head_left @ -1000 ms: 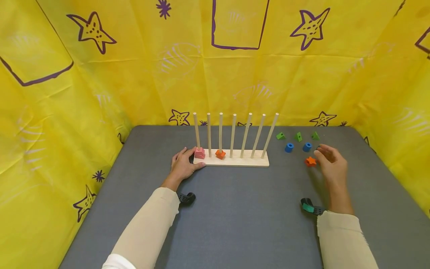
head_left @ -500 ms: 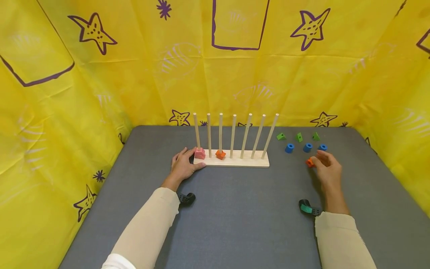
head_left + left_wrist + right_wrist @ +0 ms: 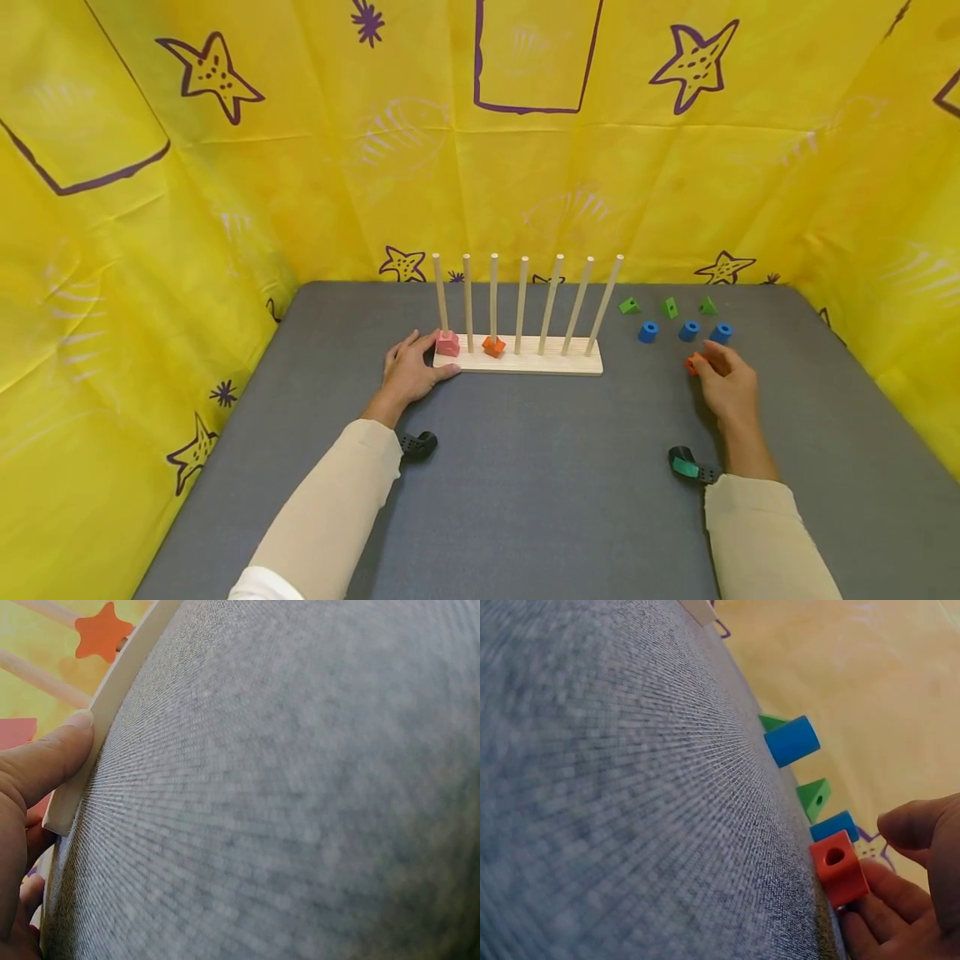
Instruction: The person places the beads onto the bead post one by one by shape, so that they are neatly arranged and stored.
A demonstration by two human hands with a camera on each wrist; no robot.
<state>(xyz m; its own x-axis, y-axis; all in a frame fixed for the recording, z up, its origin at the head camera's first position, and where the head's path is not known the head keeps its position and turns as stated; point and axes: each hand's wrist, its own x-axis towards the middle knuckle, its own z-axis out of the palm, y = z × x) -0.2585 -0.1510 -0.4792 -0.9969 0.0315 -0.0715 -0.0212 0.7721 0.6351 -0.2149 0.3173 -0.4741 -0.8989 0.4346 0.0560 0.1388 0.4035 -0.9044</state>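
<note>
My left hand [image 3: 408, 368] grips the left end of a wooden peg stand [image 3: 555, 361]; its thumb [image 3: 71, 739] lies on the base edge. A pink block [image 3: 447, 343] sits on the leftmost peg, beside that hand. An orange star bead [image 3: 493, 347] is low on the third peg. At the right, my right hand [image 3: 729, 385] is at another orange bead [image 3: 840, 868] on the table. In the right wrist view its fingers touch the bead's far side, and the thumb [image 3: 907, 825] stands apart from it. That bead is partly covered in the head view.
Beyond the right hand lie blue cylinders [image 3: 689, 332] in a row. Green triangular beads [image 3: 670, 307] lie behind them on the grey table [image 3: 540, 500]. Yellow patterned cloth [image 3: 480, 192] borders the table at the back and sides.
My right hand has moved left and toward me from the blue cylinders to the orange bead, which has tilted. The left hand stays on the stand.
</note>
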